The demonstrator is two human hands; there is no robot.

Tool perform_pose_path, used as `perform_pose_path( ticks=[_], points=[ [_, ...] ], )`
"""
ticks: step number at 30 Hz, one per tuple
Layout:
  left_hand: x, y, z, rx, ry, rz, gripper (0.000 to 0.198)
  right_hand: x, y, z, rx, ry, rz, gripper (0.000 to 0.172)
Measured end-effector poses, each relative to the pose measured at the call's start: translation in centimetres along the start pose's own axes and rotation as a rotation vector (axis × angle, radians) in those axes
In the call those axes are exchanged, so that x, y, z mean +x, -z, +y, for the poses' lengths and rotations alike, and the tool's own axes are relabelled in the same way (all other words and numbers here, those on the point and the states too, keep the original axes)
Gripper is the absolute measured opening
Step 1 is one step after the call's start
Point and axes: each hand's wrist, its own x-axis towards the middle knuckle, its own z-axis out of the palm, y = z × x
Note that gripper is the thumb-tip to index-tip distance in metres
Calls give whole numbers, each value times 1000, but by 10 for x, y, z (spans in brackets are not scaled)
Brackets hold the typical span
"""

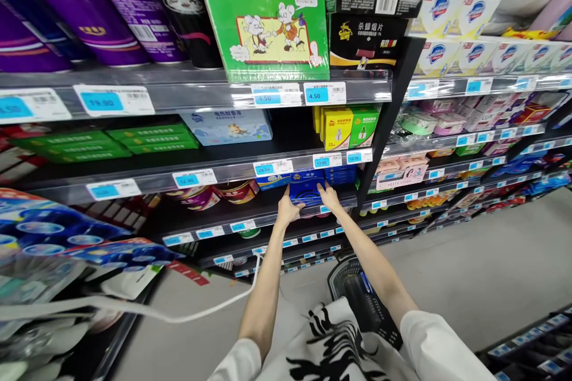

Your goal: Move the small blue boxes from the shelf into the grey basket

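The left hand [288, 211] was at the left side of the blue box [307, 191] and the right hand [329, 196] at its right, each grip part-curled; how firmly the fingers pressed, I could not tell. The box sat on the shelf between them. Even pressure from both sides seemed best — level, without tipping its front edge.

Care was due around it: more blue boxes [340, 175] stood just right of it, and round tins [236, 190] lay to its left. Above it, the price-tag rail [308, 162] left limited headroom — a low, straight path suited. Below it, nearer the body, stood a basket [333, 286].
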Motion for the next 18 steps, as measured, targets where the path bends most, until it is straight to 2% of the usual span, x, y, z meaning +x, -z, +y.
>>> perform_pose_path(
  ticks=[4, 8, 10, 12, 14, 15, 17, 18],
  points=[
    [-3, -2, 4, -13, 13, 42, 101, -5, 2, -7, 8, -10, 58, 49],
    [-7, -6, 12, 6, 3, 26, 91, -12, -2, -19, 64, -12, 199, 49],
    [-6, -5, 14, 27, 19, 1, 91, -25, -2, -24, 114, 3, 254, 52],
    [-9, -2, 13, 50, 40, 17, 100, -47, 7, -20, 172, 31, 286, 55],
    [-19, -2, 13, 104, -12, 118, 110, -78, 28, 0, 255, 86, 306, 55],
    [-28, -4, 13, 143, -83, 193, 111, -97, 43, 18, 297, 111, 328, 54],
    [-54, -20, 15, 225, -270, 333, 101, -140, 80, 70, 353, 101, 422, 52],
    [-71, -35, 16, 252, -352, 367, 92, -165, 99, 102, 333, 13, 513, 51]
  ],
)
